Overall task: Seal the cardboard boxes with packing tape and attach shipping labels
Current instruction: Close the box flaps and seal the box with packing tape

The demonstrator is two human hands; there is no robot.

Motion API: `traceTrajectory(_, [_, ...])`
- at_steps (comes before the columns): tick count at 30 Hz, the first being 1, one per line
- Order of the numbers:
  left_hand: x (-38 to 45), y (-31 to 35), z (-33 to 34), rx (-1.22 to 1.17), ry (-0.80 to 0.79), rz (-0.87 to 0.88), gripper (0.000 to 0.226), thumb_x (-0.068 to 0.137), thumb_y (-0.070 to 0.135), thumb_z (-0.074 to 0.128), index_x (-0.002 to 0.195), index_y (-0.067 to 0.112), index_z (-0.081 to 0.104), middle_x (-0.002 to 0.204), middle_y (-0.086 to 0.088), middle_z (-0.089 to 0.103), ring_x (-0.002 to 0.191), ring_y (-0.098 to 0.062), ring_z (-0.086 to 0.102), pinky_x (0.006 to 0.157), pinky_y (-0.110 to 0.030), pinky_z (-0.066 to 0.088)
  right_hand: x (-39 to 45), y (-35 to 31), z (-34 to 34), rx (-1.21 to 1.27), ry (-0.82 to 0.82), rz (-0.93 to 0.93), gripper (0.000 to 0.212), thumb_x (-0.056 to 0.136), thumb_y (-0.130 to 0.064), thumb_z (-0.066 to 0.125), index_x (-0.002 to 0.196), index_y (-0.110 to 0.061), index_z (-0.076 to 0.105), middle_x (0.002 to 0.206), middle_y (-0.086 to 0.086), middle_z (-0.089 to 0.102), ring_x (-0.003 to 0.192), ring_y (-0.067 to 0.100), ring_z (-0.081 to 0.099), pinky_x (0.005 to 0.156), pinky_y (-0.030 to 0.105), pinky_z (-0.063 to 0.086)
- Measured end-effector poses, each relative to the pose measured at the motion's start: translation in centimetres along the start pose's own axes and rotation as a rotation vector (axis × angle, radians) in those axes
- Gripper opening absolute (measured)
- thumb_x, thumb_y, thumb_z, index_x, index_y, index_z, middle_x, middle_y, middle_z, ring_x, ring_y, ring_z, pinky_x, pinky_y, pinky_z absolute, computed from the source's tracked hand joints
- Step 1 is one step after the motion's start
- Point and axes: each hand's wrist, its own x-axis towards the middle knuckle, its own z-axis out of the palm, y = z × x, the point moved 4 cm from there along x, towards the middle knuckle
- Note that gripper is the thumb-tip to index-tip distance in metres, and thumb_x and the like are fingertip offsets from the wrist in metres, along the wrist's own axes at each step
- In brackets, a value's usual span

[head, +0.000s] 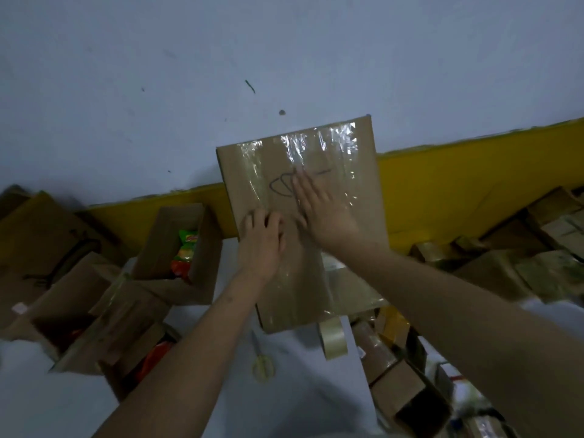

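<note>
Pressing right hand (pixel 319 210) flat on taped box (pixel 354 159), left hand (pixel 262 238) beside it

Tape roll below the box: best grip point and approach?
Judging by its pose, pinch the tape roll across its band, one finger through the open core, coming from above. It stands on edge beside the box, its upper part tucked behind that box's near corner.

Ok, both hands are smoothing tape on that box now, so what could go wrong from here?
1. The tape already looks wrinkled near the top of the box; pressing it flat may lock creases in and weaken the seal.
2. The right hand covers the marker scribble; a label stuck there may sit on bumpy tape.
3. The tape roll and scissors lie just by the box's near edge; shifting the box could knock them.
</note>
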Motion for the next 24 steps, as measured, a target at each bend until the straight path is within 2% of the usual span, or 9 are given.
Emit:
traceTrajectory(4, [-1.3, -0.6, 2.6, 0.024, 0.056, -0.011, 0.029, 0.087, 0.026, 0.071, 0.111, 0.016, 0.058, 0.118, -0.013, 0.051, 0.106, -0.032, 0.044, 0.089, -0.040, 0.041, -13.9, -2.4, 7.8, 0.008, -0.120, -0.122, 0.068, 0.104, -0.038, 0.027, 0.157, -0.008, -0.002, 0.165, 0.010, -0.009, 0.152, 0.029, -0.009, 0.122, 0.044, 0.009])
traceTrajectory(8, [-3.4, -0.2, 2.1, -0.052, 0.153, -0.084, 0.048, 0.085, 0.030, 0.076, 0.124, 0.012, 0.055, 0.125, -0.016, 0.048, 0.110, -0.031, 0.041, 0.091, -0.044, 0.046, -18.0, -2.3, 7.7, -0.024, -0.155, -0.269, 0.069, 0.099, -0.040, 0.033, 0.158, -0.011, 0.011, 0.165, 0.011, 0.006, 0.152, 0.029, 0.000, 0.121, 0.047, 0.013])
traceTrajectory(9, [-4.4, -0.7, 1.9, -0.124, 0.180, -0.208, 0.059, 0.084, 0.035, 0.077, 0.131, 0.010, 0.051, 0.130, -0.017, 0.045, 0.114, -0.029, 0.037, 0.092, -0.043, 0.046, -17.5, -1.2, 6.6, -0.020, -0.128, -0.192, 0.074, 0.098, -0.042, 0.043, 0.158, -0.012, 0.012, 0.164, 0.011, 0.009, 0.151, 0.029, 0.000, 0.121, 0.048, 0.009])
traceTrajectory(11, [-7.0, -2.2, 2.1, -0.390, 0.175, -0.565, 0.082, 0.079, 0.043, 0.081, 0.141, 0.006, 0.041, 0.139, -0.019, 0.037, 0.122, -0.028, 0.034, 0.096, -0.041, 0.044, -16.0, 2.4, 4.5, 0.128, -0.050, 0.231, 0.092, 0.090, -0.053, 0.059, 0.158, -0.013, 0.012, 0.163, 0.016, 0.012, 0.150, 0.033, 0.006, 0.120, 0.048, 0.004])
traceTrajectory(14, [-10.6, -3.4, 5.5, -0.778, -0.031, -0.895, 0.094, 0.073, 0.073, 0.071, 0.130, 0.000, 0.053, 0.133, -0.020, 0.051, 0.117, -0.035, 0.053, 0.095, -0.045, 0.052, -15.7, 6.2, 3.8, 0.656, -0.038, 0.791, 0.108, 0.078, -0.066, 0.066, 0.156, -0.015, 0.011, 0.159, 0.014, 0.024, 0.144, 0.035, 0.029, 0.113, 0.048, 0.031])
traceTrajectory(15, [-11.3, -3.1, 6.0, -0.813, -0.097, -0.891, 0.099, 0.070, 0.084, 0.061, 0.119, -0.001, 0.060, 0.122, -0.019, 0.060, 0.104, -0.033, 0.061, 0.088, -0.045, 0.056, -15.4, 6.3, 3.8, 0.856, -0.056, 0.860, 0.105, 0.077, -0.062, 0.070, 0.153, -0.016, 0.016, 0.152, 0.011, 0.037, 0.137, 0.034, 0.042, 0.103, 0.044, 0.045])
traceTrajectory(17, [-12.1, -2.8, 6.4, -0.778, -0.187, -0.904, 0.084, 0.080, 0.076, 0.058, 0.114, 0.000, 0.056, 0.117, -0.017, 0.058, 0.087, -0.029, 0.059, 0.080, -0.041, 0.056, -15.2, 6.1, 3.5, 0.975, -0.096, 0.923, 0.091, 0.079, -0.052, 0.074, 0.146, -0.013, 0.025, 0.138, 0.009, 0.053, 0.121, 0.032, 0.057, 0.081, 0.034, 0.051])
traceTrajectory(20, [-12.9, -2.6, 6.1, -0.717, -0.217, -0.897, 0.051, 0.093, 0.053, 0.060, 0.110, 0.006, 0.049, 0.120, -0.016, 0.044, 0.085, -0.032, 0.053, 0.083, -0.041, 0.052, -15.9, 6.0, 2.9, 0.848, -0.142, 0.978, 0.080, 0.080, -0.051, 0.075, 0.137, -0.013, 0.034, 0.127, 0.011, 0.060, 0.109, 0.033, 0.062, 0.073, 0.037, 0.052])
traceTrajectory(24, [-13.7, -3.2, 5.5, -0.671, -0.214, -0.786, 0.050, 0.090, 0.058, 0.060, 0.097, 0.008, 0.054, 0.122, -0.014, 0.045, 0.086, -0.026, 0.057, 0.085, -0.040, 0.053, -15.8, 7.2, 1.0, 0.554, -0.179, 0.957, 0.065, 0.077, -0.070, 0.065, 0.109, -0.016, 0.048, 0.100, 0.008, 0.066, 0.091, 0.033, 0.063, 0.068, 0.036, 0.048])
